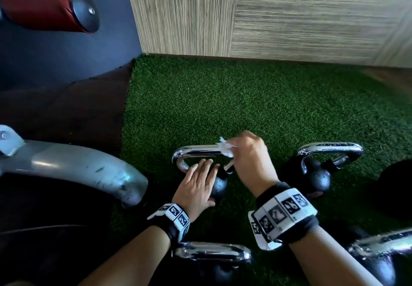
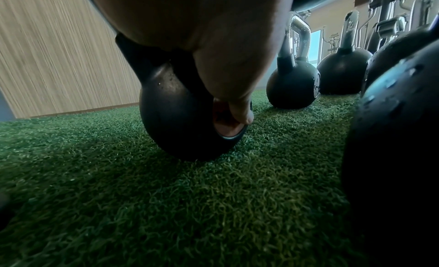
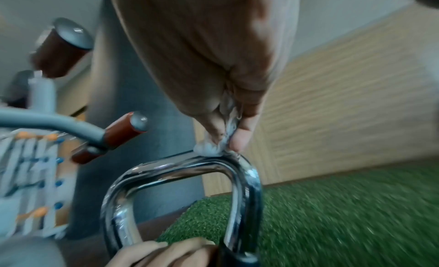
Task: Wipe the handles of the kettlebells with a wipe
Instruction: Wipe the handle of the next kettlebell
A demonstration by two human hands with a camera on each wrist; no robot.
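Left hand (image 1: 197,185) flat on kettlebell (image 1: 219,187); right hand (image 1: 250,154) pinching wipe (image 1: 225,146), kettlebells around

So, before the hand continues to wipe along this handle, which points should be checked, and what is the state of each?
1. Wipe pinched in right hand: ok.
2. Wipe touches chrome handle: ok.
3. Left hand rests on the kettlebell, steadying it: ok.
4. Kettlebell stands on the turf: ok.
5. Left fingers out of the wiping path: ok.
6. Handle underside already wiped: cannot tell.
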